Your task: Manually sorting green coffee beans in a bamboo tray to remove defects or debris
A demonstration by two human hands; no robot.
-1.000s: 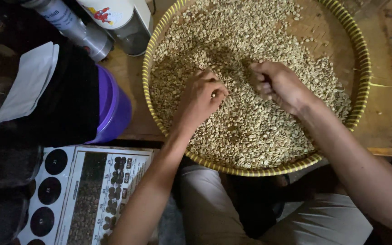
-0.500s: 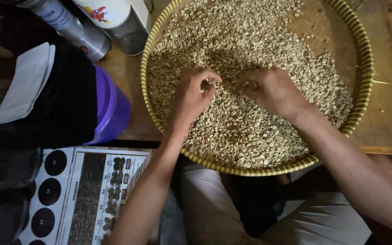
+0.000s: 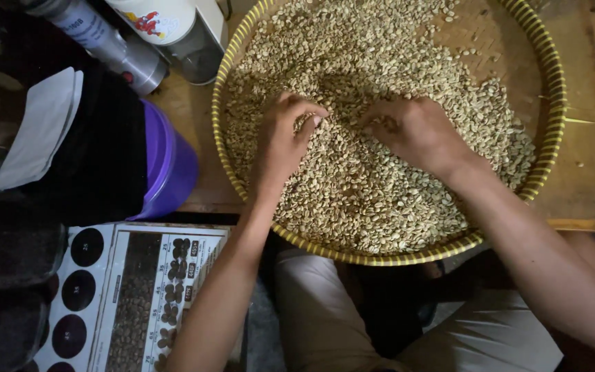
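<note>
A person's two bare hands worked in a heap of pale green, unroasted coffee beans (image 3: pixel 373 186) spread across a wide, round woven tray with a yellow-striped rim (image 3: pixel 552 131), which rested on a wooden table (image 3: pixel 587 193) above the person's lap. The left hand (image 3: pixel 280 148) lay palm-down on the beans, its fingers curled inward with the tips pressed into the pile, apparently pinching a few beans, though the view was too poor to confirm it. The right hand (image 3: pixel 418 134), just beside it near the tray's centre, was likewise cupped knuckles-up over the beans, its fingertips buried; whether it gripped anything could not be told. A bare patch of weave showed at the tray's upper right. Left of the tray stood a purple plastic tub (image 3: pixel 170 165), a black cloth bag bearing a white paper sheet (image 3: pixel 39 127), and a silver cylindrical canister (image 3: pixel 122 52). A printed chart of bean pictures and dark circles (image 3: pixel 132 296) lay below
</note>
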